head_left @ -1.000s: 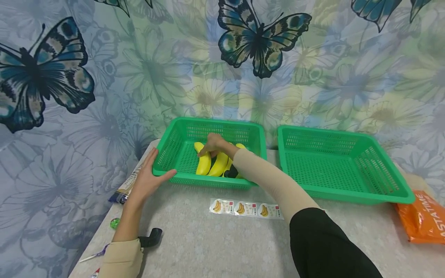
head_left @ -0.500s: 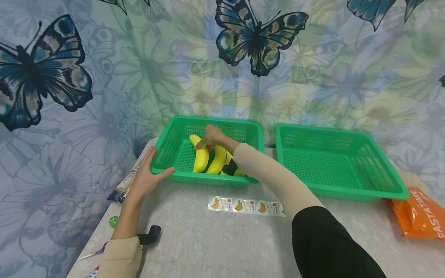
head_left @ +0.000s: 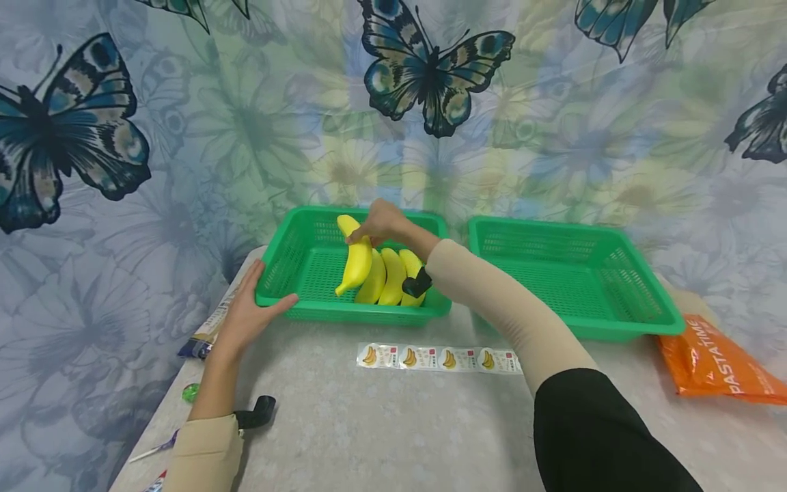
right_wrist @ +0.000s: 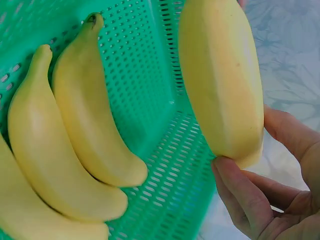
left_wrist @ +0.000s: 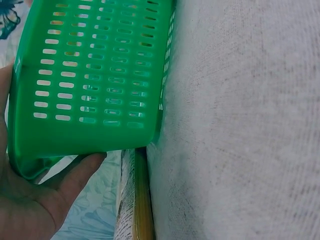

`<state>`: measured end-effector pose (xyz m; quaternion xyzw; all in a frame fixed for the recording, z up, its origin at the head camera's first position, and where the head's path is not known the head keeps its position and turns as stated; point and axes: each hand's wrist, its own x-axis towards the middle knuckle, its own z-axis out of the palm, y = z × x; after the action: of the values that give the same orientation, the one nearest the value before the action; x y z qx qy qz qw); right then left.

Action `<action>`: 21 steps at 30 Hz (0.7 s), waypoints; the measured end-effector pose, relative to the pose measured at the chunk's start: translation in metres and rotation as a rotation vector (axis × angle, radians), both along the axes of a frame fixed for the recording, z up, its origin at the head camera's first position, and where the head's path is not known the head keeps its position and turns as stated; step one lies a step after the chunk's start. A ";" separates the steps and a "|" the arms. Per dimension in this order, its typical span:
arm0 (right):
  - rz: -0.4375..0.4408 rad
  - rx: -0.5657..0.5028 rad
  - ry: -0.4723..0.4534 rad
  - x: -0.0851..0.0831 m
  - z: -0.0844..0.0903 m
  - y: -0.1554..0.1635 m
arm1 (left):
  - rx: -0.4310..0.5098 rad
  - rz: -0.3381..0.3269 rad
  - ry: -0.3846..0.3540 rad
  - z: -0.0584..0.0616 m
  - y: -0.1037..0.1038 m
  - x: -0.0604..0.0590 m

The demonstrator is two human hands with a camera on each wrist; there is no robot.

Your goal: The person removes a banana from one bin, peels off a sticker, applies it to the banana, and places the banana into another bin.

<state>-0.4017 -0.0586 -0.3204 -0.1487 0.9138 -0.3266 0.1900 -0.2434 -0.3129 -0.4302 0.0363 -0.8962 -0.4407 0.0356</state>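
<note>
My right hand [head_left: 385,222] pinches a yellow banana [head_left: 355,263] near one end, raised above the left green basket [head_left: 344,312]. In the right wrist view, the thumb and fingers [right_wrist: 243,192] press on the lower end of that banana [right_wrist: 222,85]. Three more bananas [head_left: 391,279] lie side by side in the basket, under the right forearm. With thumb and fingers spread around its front left corner, my left hand [head_left: 249,313] holds the basket. The left wrist view shows its thumb [left_wrist: 82,172] against the slotted wall [left_wrist: 90,135].
A second green basket [head_left: 553,287] stands to the right, by an orange packet [head_left: 719,362]. A strip of banana labels [head_left: 430,357] lies in front. At left are a dark packet [head_left: 197,347], a green ball [head_left: 190,392] and purple-handled scissors [head_left: 156,447].
My right hand has lifted the leftmost banana up from the others. The left hand stays on the basket corner. The head view has shifted slightly to the right.
</note>
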 end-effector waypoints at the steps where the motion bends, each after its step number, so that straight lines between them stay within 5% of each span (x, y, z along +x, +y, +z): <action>1: -0.009 -0.008 0.005 0.002 0.004 0.003 | 0.001 -0.001 0.002 0.000 -0.001 0.000; 21: -0.067 0.022 0.054 0.077 0.042 0.083 | 0.039 -0.023 0.006 0.000 -0.001 0.001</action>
<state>-0.3246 0.0246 -0.2788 -0.1247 0.9266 -0.3186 0.1559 -0.2424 -0.3140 -0.4305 0.0251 -0.8876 -0.4588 0.0324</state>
